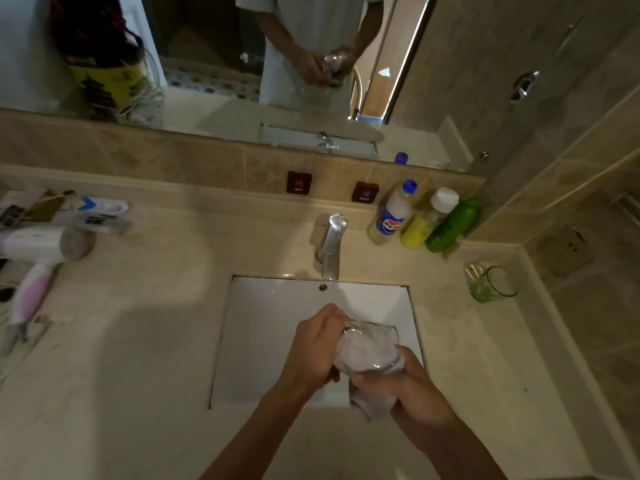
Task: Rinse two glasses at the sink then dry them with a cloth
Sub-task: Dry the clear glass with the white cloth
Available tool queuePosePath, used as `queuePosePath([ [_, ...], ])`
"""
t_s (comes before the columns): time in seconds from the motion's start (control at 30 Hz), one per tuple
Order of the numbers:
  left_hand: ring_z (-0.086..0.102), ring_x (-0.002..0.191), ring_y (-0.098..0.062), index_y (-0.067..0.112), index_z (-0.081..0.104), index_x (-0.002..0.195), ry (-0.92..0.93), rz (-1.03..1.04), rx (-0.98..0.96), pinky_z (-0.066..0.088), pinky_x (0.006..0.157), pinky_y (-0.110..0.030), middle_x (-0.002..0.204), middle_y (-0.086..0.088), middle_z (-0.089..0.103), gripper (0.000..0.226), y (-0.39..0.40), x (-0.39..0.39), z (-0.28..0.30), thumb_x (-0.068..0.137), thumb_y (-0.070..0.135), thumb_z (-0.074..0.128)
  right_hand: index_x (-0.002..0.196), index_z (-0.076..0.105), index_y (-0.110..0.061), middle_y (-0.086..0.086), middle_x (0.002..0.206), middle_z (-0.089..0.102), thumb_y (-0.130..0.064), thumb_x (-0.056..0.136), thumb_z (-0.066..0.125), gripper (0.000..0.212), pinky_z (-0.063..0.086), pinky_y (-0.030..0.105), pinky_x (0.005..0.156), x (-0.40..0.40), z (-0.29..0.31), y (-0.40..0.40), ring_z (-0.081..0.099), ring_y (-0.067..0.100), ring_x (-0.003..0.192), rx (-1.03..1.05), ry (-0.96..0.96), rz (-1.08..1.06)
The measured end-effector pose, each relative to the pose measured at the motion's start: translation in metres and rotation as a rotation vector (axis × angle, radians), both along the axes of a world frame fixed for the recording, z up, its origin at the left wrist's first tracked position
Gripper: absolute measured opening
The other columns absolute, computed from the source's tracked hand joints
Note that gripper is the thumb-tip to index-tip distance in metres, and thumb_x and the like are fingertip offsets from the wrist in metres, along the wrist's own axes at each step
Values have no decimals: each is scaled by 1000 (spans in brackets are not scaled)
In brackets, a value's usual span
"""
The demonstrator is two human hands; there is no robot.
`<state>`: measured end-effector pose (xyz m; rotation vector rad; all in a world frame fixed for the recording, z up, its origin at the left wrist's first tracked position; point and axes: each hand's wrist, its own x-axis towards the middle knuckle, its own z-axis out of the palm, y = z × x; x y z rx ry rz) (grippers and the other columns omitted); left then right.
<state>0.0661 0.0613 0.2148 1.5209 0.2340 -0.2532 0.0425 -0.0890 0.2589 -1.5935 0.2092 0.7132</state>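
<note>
Over the white sink (263, 341) I hold a clear glass (377, 336) on its side. A pale cloth (367, 355) is stuffed inside it and hangs out below. My left hand (317, 351) grips the glass from the left. My right hand (405, 386) grips the cloth at the glass's mouth end. A second glass, green-tinted (493, 284), stands on the counter to the right of the sink. No water runs from the chrome tap (332, 247).
Three bottles (424, 220) stand behind the sink on the right. A hair dryer (38, 251) and small boxes (79, 211) lie on the left counter. A mirror (207, 57) spans the back wall; a tiled wall closes the right side.
</note>
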Motion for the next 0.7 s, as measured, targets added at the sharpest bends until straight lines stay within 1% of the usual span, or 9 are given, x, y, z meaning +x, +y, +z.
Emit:
queuePosePath([
  [0.07, 56, 48, -31, -4, 53, 88, -6, -45, 5, 39, 36, -27, 64, -15, 57, 38, 3, 2, 0, 109, 26, 43, 108, 74, 3, 33, 105, 70, -9, 60, 78, 49, 58, 44, 83, -3, -4, 2, 70, 36, 90, 66, -43, -53],
  [0.1, 58, 51, -32, -1, 56, 90, 43, -83, 6, 41, 37, -27, 67, -14, 60, 41, 5, 5, -1, 108, 34, 43, 106, 76, -1, 31, 101, 72, -9, 63, 77, 43, 57, 44, 81, -5, -6, 3, 71, 35, 89, 70, -83, -81],
  [0.17, 60, 57, -31, 7, 63, 90, 233, -208, -45, 40, 44, -27, 73, -15, 65, 61, 12, 11, 0, 103, 61, 38, 98, 80, -17, 9, 86, 78, -11, 71, 75, 29, 58, 31, 71, -10, -12, 5, 74, 22, 79, -34, -184, -93],
  [0.23, 55, 55, -27, 9, 66, 88, 445, -332, -180, 37, 47, -26, 71, -17, 60, 80, 23, 15, -2, 94, 80, 30, 93, 78, -32, -3, 86, 78, -17, 75, 76, 23, 55, 21, 67, -17, -14, 7, 72, 7, 77, -224, -306, -50],
  [0.33, 42, 43, -14, 9, 66, 77, 562, -335, -264, 29, 34, -19, 59, -8, 53, 70, 31, 14, -2, 99, 69, 38, 109, 63, -40, -15, 112, 69, -17, 86, 71, 34, 50, 18, 87, -19, -19, 9, 65, -3, 101, -448, -449, 133],
  [0.4, 42, 45, -15, 9, 63, 77, 580, -235, -230, 29, 33, -18, 56, -6, 51, 55, 24, 11, 1, 103, 53, 45, 125, 62, -22, 2, 126, 65, -12, 94, 64, 33, 45, 23, 99, -12, -17, 16, 59, 9, 115, -571, -365, 284],
  [0.47, 47, 47, -19, 7, 60, 80, 580, -130, -159, 33, 37, -18, 57, -9, 52, 46, 15, 9, -2, 104, 42, 44, 127, 62, -9, 14, 129, 65, 0, 94, 61, 34, 49, 25, 94, -8, -18, 14, 63, 12, 109, -482, -178, 273],
  [0.53, 51, 45, -19, 8, 58, 79, 471, -109, -26, 34, 40, -19, 57, -10, 54, 43, 9, 6, -7, 105, 37, 40, 116, 71, -16, 5, 105, 77, -2, 80, 74, 39, 57, 25, 73, -9, -17, 7, 72, 10, 89, -260, -123, 113],
  [0.7, 57, 49, -18, 12, 56, 87, 126, -94, 67, 44, 39, -27, 68, -8, 59, 35, 13, -5, -15, 109, 35, 41, 109, 74, -10, 10, 92, 77, -7, 66, 80, 43, 56, 31, 72, -8, -25, -1, 73, 23, 87, 14, -35, -31],
])
